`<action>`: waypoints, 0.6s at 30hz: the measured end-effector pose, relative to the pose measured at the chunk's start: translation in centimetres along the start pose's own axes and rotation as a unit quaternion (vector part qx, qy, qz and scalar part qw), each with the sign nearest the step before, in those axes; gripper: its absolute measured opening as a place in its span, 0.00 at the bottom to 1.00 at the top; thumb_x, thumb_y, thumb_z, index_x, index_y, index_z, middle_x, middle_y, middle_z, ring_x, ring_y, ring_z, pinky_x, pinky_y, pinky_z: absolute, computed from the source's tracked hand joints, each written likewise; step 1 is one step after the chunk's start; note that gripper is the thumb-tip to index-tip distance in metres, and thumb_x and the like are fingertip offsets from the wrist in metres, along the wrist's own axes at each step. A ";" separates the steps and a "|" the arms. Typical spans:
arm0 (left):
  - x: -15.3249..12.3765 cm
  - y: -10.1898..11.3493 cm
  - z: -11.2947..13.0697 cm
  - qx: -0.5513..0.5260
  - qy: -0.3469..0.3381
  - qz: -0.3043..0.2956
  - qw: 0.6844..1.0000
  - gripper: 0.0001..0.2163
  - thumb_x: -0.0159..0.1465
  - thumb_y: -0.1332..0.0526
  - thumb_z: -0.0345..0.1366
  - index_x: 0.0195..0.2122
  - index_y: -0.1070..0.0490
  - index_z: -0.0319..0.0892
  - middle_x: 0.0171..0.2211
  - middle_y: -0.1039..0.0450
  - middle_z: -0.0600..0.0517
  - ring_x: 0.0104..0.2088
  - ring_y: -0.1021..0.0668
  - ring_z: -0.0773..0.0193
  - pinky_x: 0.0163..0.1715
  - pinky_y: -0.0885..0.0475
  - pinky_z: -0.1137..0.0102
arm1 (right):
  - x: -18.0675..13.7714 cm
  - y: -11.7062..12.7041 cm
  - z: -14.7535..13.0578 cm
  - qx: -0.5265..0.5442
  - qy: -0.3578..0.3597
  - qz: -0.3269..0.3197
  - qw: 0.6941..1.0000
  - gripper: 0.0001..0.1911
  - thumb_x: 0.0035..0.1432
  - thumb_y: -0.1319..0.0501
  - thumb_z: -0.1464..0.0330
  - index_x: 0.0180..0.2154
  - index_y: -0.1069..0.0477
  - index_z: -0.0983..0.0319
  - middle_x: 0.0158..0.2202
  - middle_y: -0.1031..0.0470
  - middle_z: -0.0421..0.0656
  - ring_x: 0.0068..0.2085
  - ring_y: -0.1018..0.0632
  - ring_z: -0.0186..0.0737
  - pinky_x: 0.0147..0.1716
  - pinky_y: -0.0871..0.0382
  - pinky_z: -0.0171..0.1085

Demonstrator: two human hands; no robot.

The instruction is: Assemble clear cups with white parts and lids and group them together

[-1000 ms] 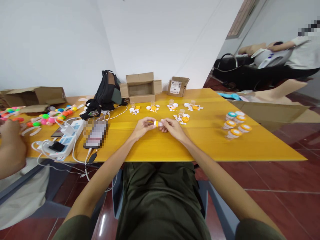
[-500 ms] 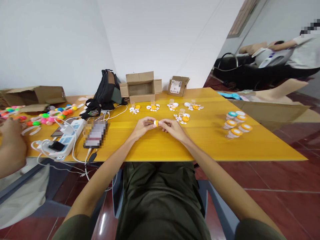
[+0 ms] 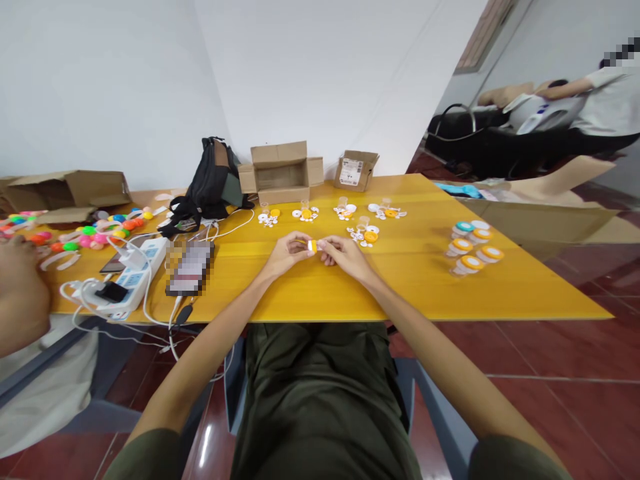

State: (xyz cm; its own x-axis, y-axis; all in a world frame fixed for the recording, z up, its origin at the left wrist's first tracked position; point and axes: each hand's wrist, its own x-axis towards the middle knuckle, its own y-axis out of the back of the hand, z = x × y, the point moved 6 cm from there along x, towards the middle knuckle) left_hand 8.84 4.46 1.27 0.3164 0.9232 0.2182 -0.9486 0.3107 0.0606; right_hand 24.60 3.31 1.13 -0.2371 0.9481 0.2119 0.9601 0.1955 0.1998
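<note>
Small cup (image 3: 319, 246) with an orange-and-white lid, held sideways in both hands above the table (image 3: 425, 287), between its middle and its front edge. The left hand (image 3: 291, 252) has thumb and fingertips pinched narrowly on the lid; the right hand (image 3: 340, 253) has its fingers closed around the clear end, hiding most of it, so its contents cannot be made out.

Just beyond the right hand, a loose clear cup (image 3: 363, 222) stands among small white pieces (image 3: 357, 235) and an orange ring-like part (image 3: 371, 237). Four similar groups of parts (image 3: 306, 214) form a row farther back. Toward the right edge, capped clear cups (image 3: 460, 248) cluster together, one lid teal, most orange with white centers; what they contain is too small to tell.

Along the back edge are an open cardboard box (image 3: 283, 193), a smaller labeled carton (image 3: 356, 171) and a dark backpack (image 3: 215, 173). Toward the left edge lie a phone (image 3: 191, 269), a power strip (image 3: 133, 283), colorful balls (image 3: 90, 237) and another open box (image 3: 70, 190); another person's arm (image 3: 23, 293) reaches in there.

Around the table are pale walls and a red tiled floor (image 3: 550, 353). Beyond the right edge, a person in a white top (image 3: 607, 103) sits.
</note>
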 end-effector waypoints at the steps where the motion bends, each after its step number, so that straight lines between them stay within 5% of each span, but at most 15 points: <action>1: 0.0 0.0 0.0 0.003 -0.004 -0.001 1.000 0.21 0.45 0.22 0.43 0.37 0.26 0.41 0.35 0.21 0.52 0.36 0.20 0.63 0.46 0.23 0.64 | 0.0 0.0 0.0 -0.002 -0.002 0.001 1.000 0.33 0.49 0.37 0.36 0.31 0.25 0.60 0.22 0.24 0.41 0.22 0.24 0.35 0.23 0.27 0.34; 12: 0.0 -0.2 0.2 0.021 -0.023 -0.006 0.999 0.21 0.47 0.22 0.43 0.38 0.25 0.41 0.36 0.21 0.51 0.39 0.19 0.61 0.48 0.24 0.64 | -0.3 0.4 -0.8 -0.054 0.005 0.007 0.999 0.32 0.54 0.39 0.36 0.21 0.30 0.58 0.17 0.28 0.40 0.18 0.28 0.36 0.19 0.34 0.35; 18: 0.1 0.0 -0.3 0.016 0.013 0.000 1.000 0.22 0.46 0.22 0.44 0.38 0.26 0.41 0.38 0.21 0.51 0.39 0.19 0.62 0.47 0.23 0.64 | 0.0 -0.1 -0.3 0.010 0.037 0.004 0.999 0.27 0.50 0.34 0.41 0.35 0.24 0.58 0.30 0.20 0.42 0.30 0.21 0.40 0.30 0.26 0.38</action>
State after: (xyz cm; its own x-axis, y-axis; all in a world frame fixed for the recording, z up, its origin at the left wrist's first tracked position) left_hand 8.91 4.56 1.00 0.3170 0.9285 0.1931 -0.9480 0.3044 0.0926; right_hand 24.45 3.26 1.42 -0.2388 0.9288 0.2834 0.9647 0.1935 0.1786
